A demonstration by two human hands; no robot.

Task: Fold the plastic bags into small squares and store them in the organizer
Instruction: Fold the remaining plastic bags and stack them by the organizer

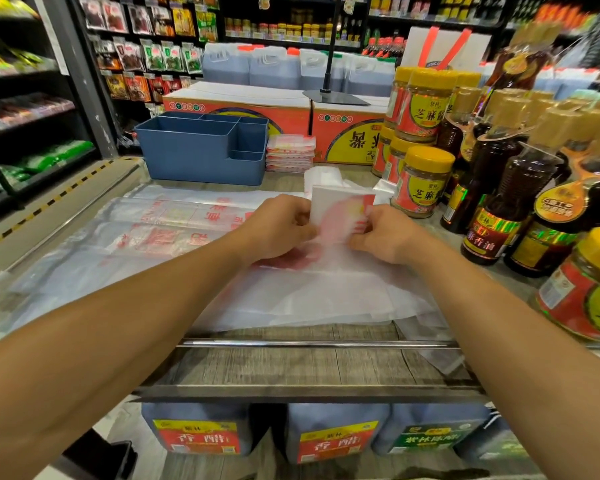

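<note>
Both hands are on it: the left hand [278, 226] and right hand [385, 233] pinch opposite side edges of the half-folded bag [340, 209], held between them just above the bench [291, 362]. Its long axis runs away from the person, top edge toward the blue organizer [191, 157], which sits far-left, nearer the left hand.

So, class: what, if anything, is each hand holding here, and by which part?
Both hold the partly folded plastic bag: the left hand pinches its left edge, the right hand its right edge.
</note>
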